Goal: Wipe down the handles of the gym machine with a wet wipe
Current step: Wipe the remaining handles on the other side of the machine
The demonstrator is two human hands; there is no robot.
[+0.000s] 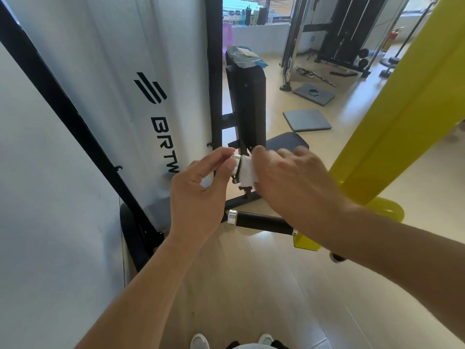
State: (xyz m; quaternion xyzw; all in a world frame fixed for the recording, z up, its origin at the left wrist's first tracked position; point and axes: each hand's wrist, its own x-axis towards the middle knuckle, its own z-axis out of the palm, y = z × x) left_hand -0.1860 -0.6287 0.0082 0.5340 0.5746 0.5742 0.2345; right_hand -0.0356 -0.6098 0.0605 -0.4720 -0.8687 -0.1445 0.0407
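Seen from the person's head looking down, a tall white machine panel printed with black "BRTW" lettering fills the left side, edged by a black frame bar. Just right of it, the left hand reaches up with thumb and forefinger pinching the silver end cap of an upper handle, as if to steady it. That handle is wrapped in a white wet wipe, and the right hand, back upward and wrist bent down, curls its fingers over the wipe and handle so both are clamped under it. This looks like the middle of the wiping step on this handle; how much of its length is already cleaned cannot be told. Below the hands a second handle, black with silver caps, lies bare with no wipe on it, so it probably remains to be done, though the picture does not prove that. Behind the hands stand the machine's black back pad and seat. On the right, a yellow machine arm slants across the view. Both forearms stretch forward from the bottom edge, over a pale wooden floor.
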